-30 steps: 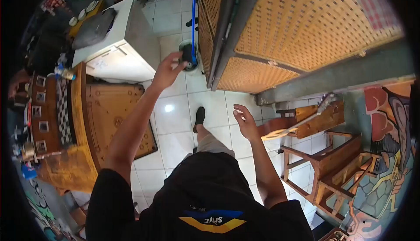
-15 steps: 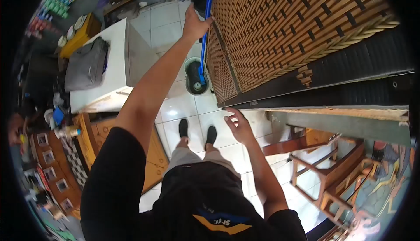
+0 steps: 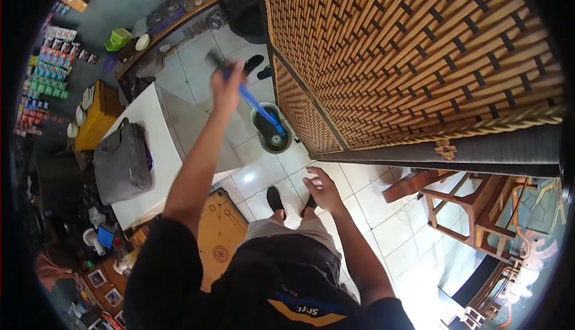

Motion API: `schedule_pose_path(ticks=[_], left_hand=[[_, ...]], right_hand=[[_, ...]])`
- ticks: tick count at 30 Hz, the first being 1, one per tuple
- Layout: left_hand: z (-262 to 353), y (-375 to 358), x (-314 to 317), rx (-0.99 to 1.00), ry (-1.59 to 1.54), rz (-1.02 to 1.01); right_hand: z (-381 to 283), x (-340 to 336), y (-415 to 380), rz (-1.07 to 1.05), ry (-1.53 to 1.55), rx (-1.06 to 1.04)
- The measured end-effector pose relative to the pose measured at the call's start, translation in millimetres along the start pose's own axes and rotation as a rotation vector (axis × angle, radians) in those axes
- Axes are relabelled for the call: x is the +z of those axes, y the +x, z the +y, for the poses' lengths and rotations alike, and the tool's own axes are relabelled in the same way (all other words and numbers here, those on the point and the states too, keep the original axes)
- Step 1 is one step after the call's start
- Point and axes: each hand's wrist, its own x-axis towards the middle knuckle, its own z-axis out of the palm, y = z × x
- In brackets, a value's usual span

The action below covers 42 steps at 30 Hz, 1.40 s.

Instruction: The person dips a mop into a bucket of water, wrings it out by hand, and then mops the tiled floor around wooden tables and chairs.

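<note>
My left hand (image 3: pixel 227 87) is wrapped round the upper part of a blue mop handle (image 3: pixel 254 102), whose dark top end is blurred. The handle slants down to the right into a grey oval bucket (image 3: pixel 262 136) on the white tiled floor. A round drain-like fitting shows inside the bucket. My right hand (image 3: pixel 322 189) hangs in the air below the woven screen, fingers apart and holding nothing.
A tall woven rattan screen (image 3: pixel 407 60) fills the upper right. At the left, a white counter (image 3: pixel 165 174) bears a grey bag (image 3: pixel 123 162). A wooden carrom board (image 3: pixel 218 234) lies beside my feet. Wooden stools (image 3: pixel 473 210) stand at the right, dark shoes (image 3: pixel 253 64) beyond the bucket.
My left hand has moved left with the handle, which now tilts to the left instead of standing nearly upright. The camera view has shifted, and more of the screen shows.
</note>
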Motion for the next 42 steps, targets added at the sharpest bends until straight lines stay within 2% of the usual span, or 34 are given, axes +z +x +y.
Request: schedule_pose_path(ticks=[1,2,4,5,6,7,9,10,11,13,14,15,17,20,25,27,31,34,39,42], left_hand=[[7,-19,-22,0.002,0.022,0.023],[17,-37,-40,-0.043,-0.097,-0.019],[25,-77,-67,-0.077,0.003,0.036],[29,-99,-75,-0.056,-0.033,0.009],[26,-121,-80,-0.064,-0.013,0.161],[3,-144,-108,0.074,0.024,0.141],[20,-160,-103,0.154,-0.033,0.01],[35,-159,-101,0.133,0.07,-0.078],[48,-157,-92,0.113,0.132,-0.086],[37,-159,-103,0.19,0.147,0.031],[35,-161,-119,0.135,0.097,0.006],[34,-162,-134,0.086,0.04,-0.02],[46,-163,-122,0.063,0.09,-0.011],[51,-164,-105,0.076,0.051,-0.178],[55,-161,-79,0.104,0.096,-0.338],[64,-165,-69,0.014,0.105,-0.382],[71,-192,-53,-0.001,0.085,-0.435],[75,-220,-44,-0.067,0.034,-0.498],[79,-283,-10,-0.046,-0.027,-0.578],[76,-332,17,0.102,-0.133,-0.674]], right_hand=[[-3,14,19,-0.045,-0.065,0.019],[-9,27,42,-0.079,-0.103,-0.048],[-4,65,93,-0.09,-0.043,-0.202],[6,88,116,-0.079,-0.041,-0.202],[16,113,141,-0.07,-0.218,-0.296],[19,132,168,-0.055,-0.391,-0.4],[11,156,204,-0.203,-0.473,-0.49],[21,172,221,-0.16,-0.502,-0.744],[24,187,228,-0.164,-0.484,-0.739],[32,215,233,-0.549,-0.507,-0.292],[40,227,227,-0.395,-0.374,-0.408],[44,233,222,-0.398,-0.371,-0.396],[45,233,213,-0.339,-0.391,-0.39],[48,219,202,-0.328,-0.382,-0.379],[56,197,184,-0.336,-0.341,-0.31],[58,191,169,-0.27,-0.321,-0.366],[67,175,131,-0.251,-0.31,-0.354],[80,165,97,-0.33,-0.321,-0.182],[120,142,31,-0.302,-0.287,-0.199],[140,115,-21,-0.329,-0.281,-0.163]])
